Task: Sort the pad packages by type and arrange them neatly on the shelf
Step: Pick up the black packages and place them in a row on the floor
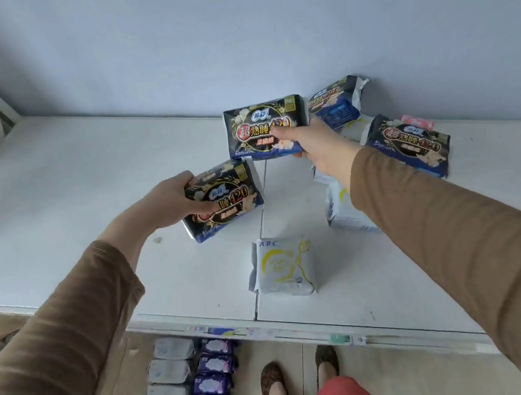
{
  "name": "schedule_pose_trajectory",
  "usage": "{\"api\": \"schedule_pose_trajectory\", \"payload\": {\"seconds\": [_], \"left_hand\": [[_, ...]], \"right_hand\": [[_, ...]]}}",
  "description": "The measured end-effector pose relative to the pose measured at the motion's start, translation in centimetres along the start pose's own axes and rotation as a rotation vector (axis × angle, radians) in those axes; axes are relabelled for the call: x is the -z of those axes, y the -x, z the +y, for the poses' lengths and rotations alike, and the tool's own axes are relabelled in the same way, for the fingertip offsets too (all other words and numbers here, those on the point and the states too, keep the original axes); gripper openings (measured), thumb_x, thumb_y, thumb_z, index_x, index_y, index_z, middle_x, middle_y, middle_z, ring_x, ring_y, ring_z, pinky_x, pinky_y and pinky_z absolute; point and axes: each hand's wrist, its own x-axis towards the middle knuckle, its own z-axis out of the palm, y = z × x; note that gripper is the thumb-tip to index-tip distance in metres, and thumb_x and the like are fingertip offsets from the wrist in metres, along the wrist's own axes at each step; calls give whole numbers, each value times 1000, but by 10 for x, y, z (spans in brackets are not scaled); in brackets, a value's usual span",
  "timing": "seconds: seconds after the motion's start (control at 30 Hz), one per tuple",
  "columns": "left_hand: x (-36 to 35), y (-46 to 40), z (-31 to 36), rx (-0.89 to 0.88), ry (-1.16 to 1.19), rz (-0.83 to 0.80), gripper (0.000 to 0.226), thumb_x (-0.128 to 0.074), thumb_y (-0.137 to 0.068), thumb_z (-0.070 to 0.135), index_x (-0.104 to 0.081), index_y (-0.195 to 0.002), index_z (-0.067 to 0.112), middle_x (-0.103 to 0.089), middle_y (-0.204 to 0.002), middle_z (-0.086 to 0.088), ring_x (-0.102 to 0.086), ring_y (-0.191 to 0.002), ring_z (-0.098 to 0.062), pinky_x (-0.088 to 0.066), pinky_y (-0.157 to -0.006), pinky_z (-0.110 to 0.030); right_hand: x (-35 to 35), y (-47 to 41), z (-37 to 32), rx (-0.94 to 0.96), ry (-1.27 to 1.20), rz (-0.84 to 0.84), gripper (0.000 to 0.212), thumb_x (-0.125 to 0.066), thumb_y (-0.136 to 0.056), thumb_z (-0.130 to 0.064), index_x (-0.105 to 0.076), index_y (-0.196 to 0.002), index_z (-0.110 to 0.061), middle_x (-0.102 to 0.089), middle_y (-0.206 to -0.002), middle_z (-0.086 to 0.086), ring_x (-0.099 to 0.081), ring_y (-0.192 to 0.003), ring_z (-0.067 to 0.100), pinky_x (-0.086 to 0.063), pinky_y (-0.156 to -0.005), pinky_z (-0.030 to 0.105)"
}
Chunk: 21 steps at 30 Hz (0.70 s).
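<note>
Both hands are out over the white shelf (64, 194), each with a dark pad package. The left hand (164, 202) has its grip curled round the left end of a black-and-gold package (228, 199) whose lower edge rests on the shelf left of centre. The right hand (315, 144) pinches the lower right corner of a second black package (262, 128), thumb on its front, held upright farther back, near the blue wall (226, 32).

Behind that hand, a dark-and-blue package (336, 103) leans at the wall. To the right lies a third black package (411, 146), with a pink package (418, 123) showing just behind it. The right forearm in its brown sleeve (443, 219) crosses over white packages (343, 211) and hides most of them. Near the front edge, apart from the rest, lies a white ABC package (284, 268) with yellow print.

Below the shelf edge, on a lower level at left, stand a row of grey packages (169, 386) and, just beside it, a row of purple packages (212, 375). Feet in dark shoes (271, 380) stand on the floor.
</note>
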Motion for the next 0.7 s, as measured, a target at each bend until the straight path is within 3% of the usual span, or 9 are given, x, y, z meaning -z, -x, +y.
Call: {"api": "schedule_pose_trajectory", "payload": {"seconds": [0.17, 0.23, 0.33, 0.43, 0.7], "left_hand": [[9, 50, -8, -51, 88, 74, 36, -72, -83, 48, -52, -101, 23, -66, -93, 2, -60, -85, -17, -41, -61, -32], [9, 74, -12, -62, 96, 103, 32, -70, -86, 45, -52, -102, 23, -65, -94, 0, -59, -84, -20, -42, -60, -32], [2, 114, -20, -101, 94, 169, 27, -70, -86, 41, -55, -101, 25, -61, -99, -1, -56, -82, -20, -37, -60, -33], [-14, 165, -28, -111, 63, 234, 28, -70, -85, 41, -57, -105, 27, -52, -106, 1, -54, -86, -19, -38, -62, -33], [-85, 297, -61, -96, -50, 179, 29, -77, -81, 40, -63, -103, 27, -70, -89, 3, -64, -68, -18, -52, -62, -34]], "right_hand": [[21, 79, 5, 123, -150, 5, 50, -84, -78, -22, -58, -121, -24, -71, -120, -2, -66, -114, 20, -49, -95, 42], [28, 113, 9, 159, -177, -1, 42, -79, -81, -17, -62, -119, -24, -73, -117, -1, -68, -112, 21, -49, -99, 46], [34, 166, 24, 213, -219, -32, 34, -74, -85, -10, -65, -116, -20, -77, -106, 1, -73, -100, 20, -55, -91, 41], [42, 223, 51, 237, -253, -87, 39, -71, -86, -7, -63, -123, -18, -75, -112, 2, -72, -104, 21, -57, -86, 35], [66, 368, 164, 145, -141, -140, 50, -79, -75, -17, -60, -121, -16, -74, -113, 7, -71, -103, 22, -56, -86, 34]]}}
